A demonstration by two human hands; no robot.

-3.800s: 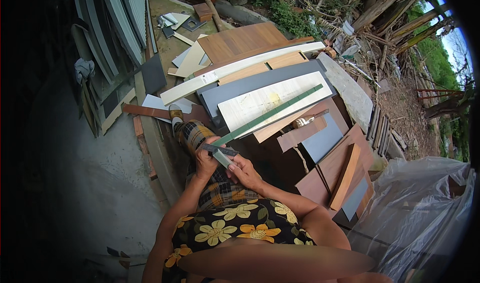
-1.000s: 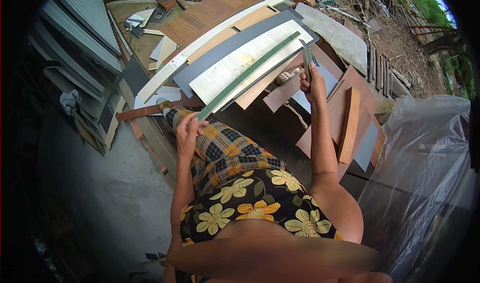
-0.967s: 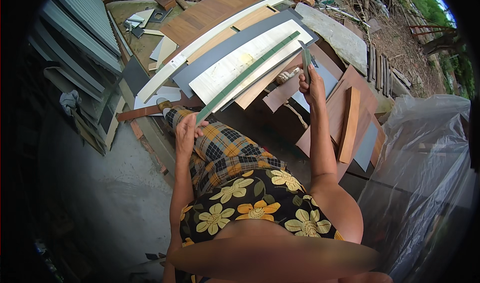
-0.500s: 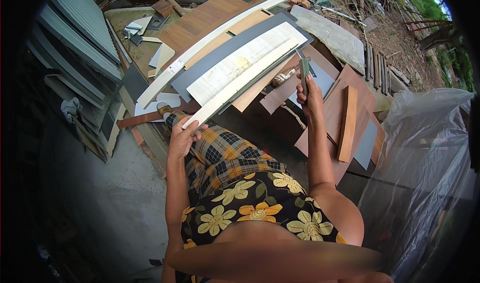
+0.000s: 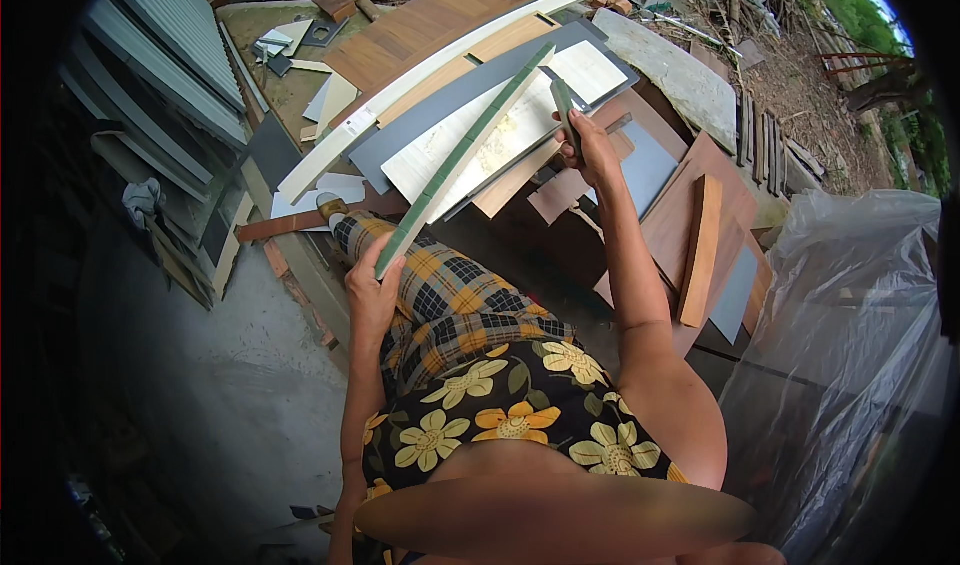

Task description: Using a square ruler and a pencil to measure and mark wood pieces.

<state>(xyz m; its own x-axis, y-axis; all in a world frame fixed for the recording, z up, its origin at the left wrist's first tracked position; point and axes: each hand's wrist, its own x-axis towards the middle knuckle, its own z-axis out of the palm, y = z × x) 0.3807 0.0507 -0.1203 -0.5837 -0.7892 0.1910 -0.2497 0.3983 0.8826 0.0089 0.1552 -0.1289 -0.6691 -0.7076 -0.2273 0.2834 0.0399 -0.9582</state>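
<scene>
My left hand [image 5: 372, 293] grips the near end of a long, narrow strip [image 5: 462, 160]. Its green face is turned up, crossed by small marks at intervals, and a pale side shows along it. The strip slants away over a white panel [image 5: 425, 157] with a yellowish stain. Closed around a slim grey-green hand tool [image 5: 562, 97], my right hand [image 5: 594, 151] is to the right of the strip's far half. The tool points up and away, close to the strip; its exact kind is unclear, and whether it touches the strip I cannot tell.
Under the white panel lies a grey board [image 5: 368, 161], with a long white plank [image 5: 325, 157] and a brown wood panel [image 5: 420, 30] beyond. Brown boards [image 5: 715, 180] lean at the right beside clear plastic sheeting [image 5: 850, 295]. Corrugated sheets [image 5: 165, 40] stand at the left.
The strip has been turned over from its pale face to its green face, and its far end has swung left. My right hand has moved left, bringing the tool closer to the strip.
</scene>
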